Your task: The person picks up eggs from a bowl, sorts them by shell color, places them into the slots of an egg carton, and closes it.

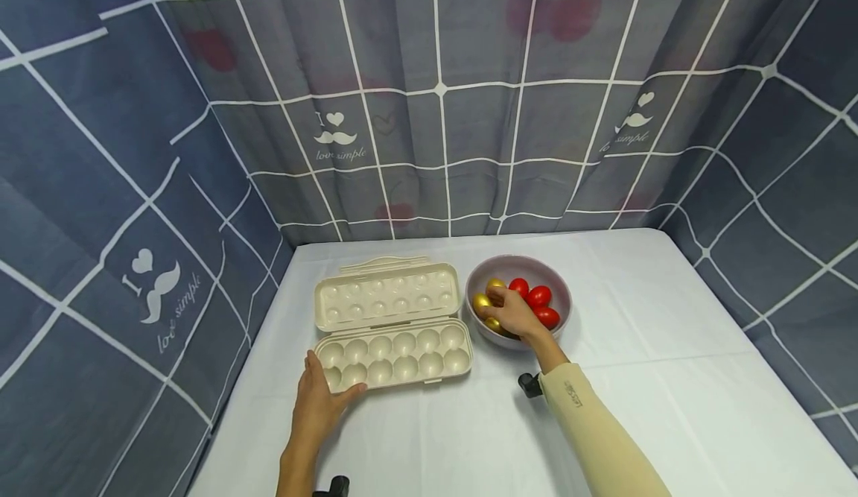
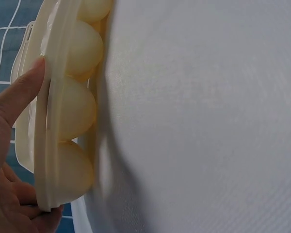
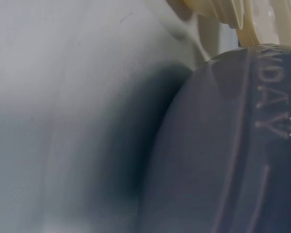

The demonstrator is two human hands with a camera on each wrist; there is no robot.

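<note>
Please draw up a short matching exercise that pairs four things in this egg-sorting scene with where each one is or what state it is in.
Things:
1. cream plastic egg tray
2. round grey bowl
3. left hand
4. right hand

Places or states:
A. reaching in among the red and gold eggs
B. lid open, all cups empty
C. resting on the tray's near left corner
D. on the white tablecloth to the right of the tray, with eggs in it

Pairs: 1-B, 2-D, 3-C, 4-A
</note>
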